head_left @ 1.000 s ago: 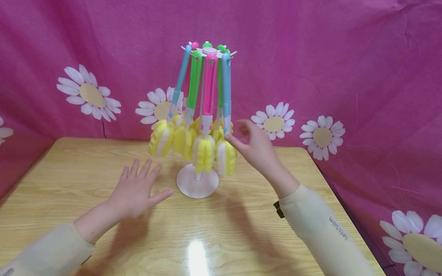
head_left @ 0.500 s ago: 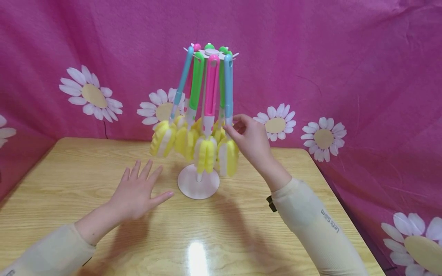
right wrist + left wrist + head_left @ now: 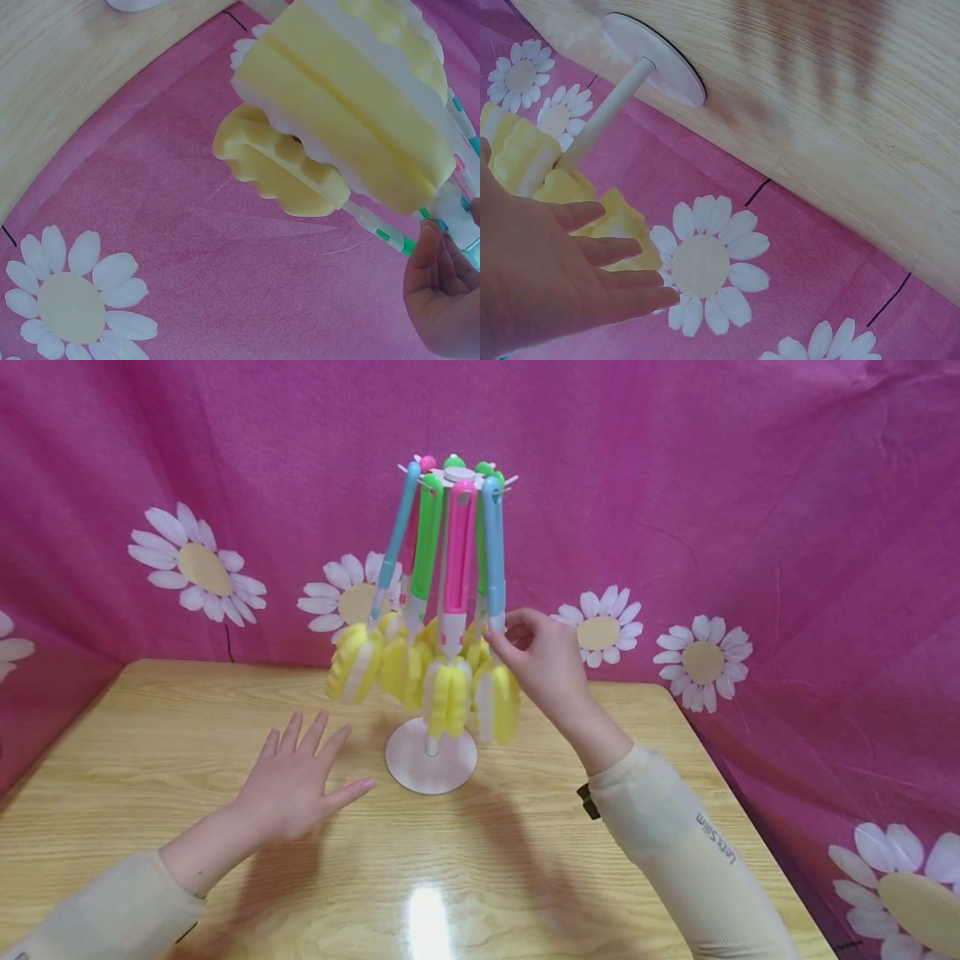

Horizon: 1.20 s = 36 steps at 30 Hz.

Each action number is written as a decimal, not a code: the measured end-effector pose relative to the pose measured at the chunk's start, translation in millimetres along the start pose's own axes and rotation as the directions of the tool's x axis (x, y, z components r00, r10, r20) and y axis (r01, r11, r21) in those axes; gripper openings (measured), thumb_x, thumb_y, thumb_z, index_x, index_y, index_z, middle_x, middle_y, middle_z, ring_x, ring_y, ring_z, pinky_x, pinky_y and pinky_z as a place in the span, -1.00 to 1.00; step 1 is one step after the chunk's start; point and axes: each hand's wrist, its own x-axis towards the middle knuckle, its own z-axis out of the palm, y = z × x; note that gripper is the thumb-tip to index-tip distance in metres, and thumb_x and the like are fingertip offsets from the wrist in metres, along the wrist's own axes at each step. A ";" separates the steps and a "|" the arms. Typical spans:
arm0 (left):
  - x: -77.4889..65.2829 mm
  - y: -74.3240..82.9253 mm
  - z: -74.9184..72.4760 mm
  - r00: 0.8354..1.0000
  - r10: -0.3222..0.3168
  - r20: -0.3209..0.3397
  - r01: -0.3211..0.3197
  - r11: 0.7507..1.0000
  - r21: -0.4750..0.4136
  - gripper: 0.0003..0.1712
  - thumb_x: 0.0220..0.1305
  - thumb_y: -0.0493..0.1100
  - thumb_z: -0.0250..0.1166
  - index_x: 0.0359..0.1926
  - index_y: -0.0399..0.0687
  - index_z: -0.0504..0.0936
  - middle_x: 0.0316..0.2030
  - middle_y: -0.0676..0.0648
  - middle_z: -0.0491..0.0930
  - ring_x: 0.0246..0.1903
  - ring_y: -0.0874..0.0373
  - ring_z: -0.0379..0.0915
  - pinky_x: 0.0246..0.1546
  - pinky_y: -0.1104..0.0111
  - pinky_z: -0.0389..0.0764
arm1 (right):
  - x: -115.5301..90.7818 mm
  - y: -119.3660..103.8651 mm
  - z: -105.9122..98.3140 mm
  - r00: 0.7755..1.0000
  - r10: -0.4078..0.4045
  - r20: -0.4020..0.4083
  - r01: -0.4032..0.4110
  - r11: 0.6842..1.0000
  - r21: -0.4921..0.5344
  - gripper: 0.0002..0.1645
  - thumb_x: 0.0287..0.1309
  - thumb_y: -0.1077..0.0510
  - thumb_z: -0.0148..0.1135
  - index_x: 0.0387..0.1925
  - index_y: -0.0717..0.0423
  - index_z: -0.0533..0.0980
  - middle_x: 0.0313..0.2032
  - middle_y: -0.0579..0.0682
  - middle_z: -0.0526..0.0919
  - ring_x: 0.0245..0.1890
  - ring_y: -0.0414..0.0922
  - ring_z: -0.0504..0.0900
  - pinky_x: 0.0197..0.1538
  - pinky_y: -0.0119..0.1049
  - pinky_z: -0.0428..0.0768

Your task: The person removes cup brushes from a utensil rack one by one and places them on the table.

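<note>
A white stand with a round base (image 3: 431, 768) holds several sponge brushes hung by their handles from its top hooks. My right hand (image 3: 551, 660) pinches the blue-handled sponge brush (image 3: 495, 556) at the white neck, just above its yellow and white sponge head (image 3: 495, 702). In the right wrist view the thumb and fingers close on that neck, beside the large sponge head (image 3: 345, 105). Left of it hang a pink-handled brush (image 3: 459, 552) and a green-handled brush (image 3: 426, 539). My left hand (image 3: 288, 781) holds nothing, fingers spread, left of the base.
The stand is on a wooden table (image 3: 360, 877) near its back edge. Behind and at the sides hangs a magenta cloth (image 3: 637, 485) printed with white daisies. Another blue-handled brush (image 3: 393, 535) hangs on the stand's left side.
My right hand has moved from just beside the blue-handled sponge brush to a pinch on its neck. The brush's handle top has shifted slightly left since half a second ago. My left hand barely moved.
</note>
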 end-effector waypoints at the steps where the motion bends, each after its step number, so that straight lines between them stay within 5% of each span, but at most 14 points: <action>1: 0.1 -0.2 0.2 1.000 0.000 0.000 0.000 1.000 -0.001 -0.06 0.21 0.43 -0.02 0.35 -0.18 0.23 0.39 -0.43 -0.02 0.35 -0.49 -0.25 0.26 -0.32 -0.14 | -0.2 -0.3 -0.2 1.000 0.000 -0.001 0.000 1.000 0.001 -0.72 0.08 0.10 0.31 -0.26 0.26 0.61 -0.46 0.11 0.66 -0.43 -0.07 0.61 -0.35 -0.35 0.52; 20: -0.1 -0.3 -0.1 1.000 -0.008 0.012 0.008 1.000 -0.009 -0.02 0.20 0.46 -0.06 0.36 -0.20 0.22 0.39 -0.43 -0.04 0.35 -0.49 -0.27 0.26 -0.33 -0.16 | -3.5 -0.1 -14.1 0.999 -0.009 -0.041 0.011 0.999 0.051 -0.73 0.07 0.12 0.31 -0.27 0.27 0.61 -0.41 0.14 0.70 -0.39 -0.06 0.66 -0.22 -0.23 0.63; 36: -0.6 -0.8 2.2 1.000 -0.012 0.010 0.012 1.000 -0.016 -0.08 0.22 0.38 0.02 0.35 -0.21 0.23 0.39 -0.44 -0.04 0.35 -0.49 -0.28 0.26 -0.33 -0.20 | -10.7 27.5 -40.4 0.995 0.059 -0.079 -0.058 0.998 0.012 -0.80 0.07 0.19 0.21 -0.28 0.24 0.58 -0.44 0.11 0.65 -0.48 -0.11 0.54 -0.46 -0.51 0.45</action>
